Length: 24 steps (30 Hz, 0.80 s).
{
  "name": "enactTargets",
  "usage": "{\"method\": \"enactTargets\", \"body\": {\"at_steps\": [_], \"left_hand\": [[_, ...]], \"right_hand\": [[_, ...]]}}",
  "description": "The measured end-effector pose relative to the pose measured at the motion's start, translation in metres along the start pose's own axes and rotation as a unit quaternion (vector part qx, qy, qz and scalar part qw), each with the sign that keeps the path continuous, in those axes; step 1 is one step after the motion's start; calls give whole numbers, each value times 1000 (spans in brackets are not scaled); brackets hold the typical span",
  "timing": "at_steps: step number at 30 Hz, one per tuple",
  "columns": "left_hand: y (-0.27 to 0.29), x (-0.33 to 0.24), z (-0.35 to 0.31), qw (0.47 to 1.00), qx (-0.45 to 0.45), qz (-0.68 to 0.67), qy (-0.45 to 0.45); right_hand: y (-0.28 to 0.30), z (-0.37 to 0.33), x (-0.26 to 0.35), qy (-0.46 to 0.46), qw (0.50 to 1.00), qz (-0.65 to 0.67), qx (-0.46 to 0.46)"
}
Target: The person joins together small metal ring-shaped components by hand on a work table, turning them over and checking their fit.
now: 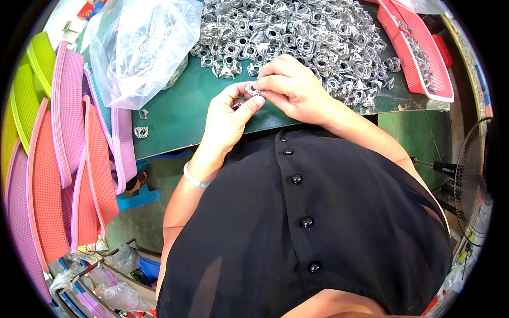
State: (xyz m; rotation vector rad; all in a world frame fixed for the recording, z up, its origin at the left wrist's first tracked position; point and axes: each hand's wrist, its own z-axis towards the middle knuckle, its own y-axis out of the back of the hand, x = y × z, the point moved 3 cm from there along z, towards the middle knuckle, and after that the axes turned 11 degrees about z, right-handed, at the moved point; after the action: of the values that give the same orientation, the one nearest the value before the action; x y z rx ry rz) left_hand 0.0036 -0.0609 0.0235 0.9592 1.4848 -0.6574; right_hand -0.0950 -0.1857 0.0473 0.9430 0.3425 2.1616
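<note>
Between my two hands, just above the near edge of the green table, is a small silver metal part (252, 90) with openings in it. My left hand (229, 112) pinches it between thumb and fingers; a ring-like silver piece shows at those fingers, and I cannot tell if it is worn or held. Fingertips of my right hand (289, 87) are closed at the part's right side, touching it; anything else in them is hidden. Behind my hands spreads a large heap of similar silver metal parts (297, 32). Two loose parts (141, 132) lie on the table to the left.
A clear plastic bag (143, 53) with metal parts stands at the table's left. Stacked green, purple and coral baskets (69, 116) crowd the left side. A pink basket (411, 63) holding small parts sits at the right, and a fan (472, 180) stands below it.
</note>
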Motion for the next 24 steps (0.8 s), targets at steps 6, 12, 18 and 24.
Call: {"method": "enactTargets", "body": {"at_steps": [6,12,18,24], "left_hand": [[2,-3,2,995,-3,44,-89],[2,-8,1,991,35,12,-130],[3,-8,-1,991,44,4,-124],[3,-8,-3,994,52,-15,-98]], "right_hand": [[4,-1,2,-50,996,76,-24],[5,-4,0,-134,976,173,-25],[5,-5,-2,-121,977,176,-21],[6,-2,6,-47,992,119,-10]]}}
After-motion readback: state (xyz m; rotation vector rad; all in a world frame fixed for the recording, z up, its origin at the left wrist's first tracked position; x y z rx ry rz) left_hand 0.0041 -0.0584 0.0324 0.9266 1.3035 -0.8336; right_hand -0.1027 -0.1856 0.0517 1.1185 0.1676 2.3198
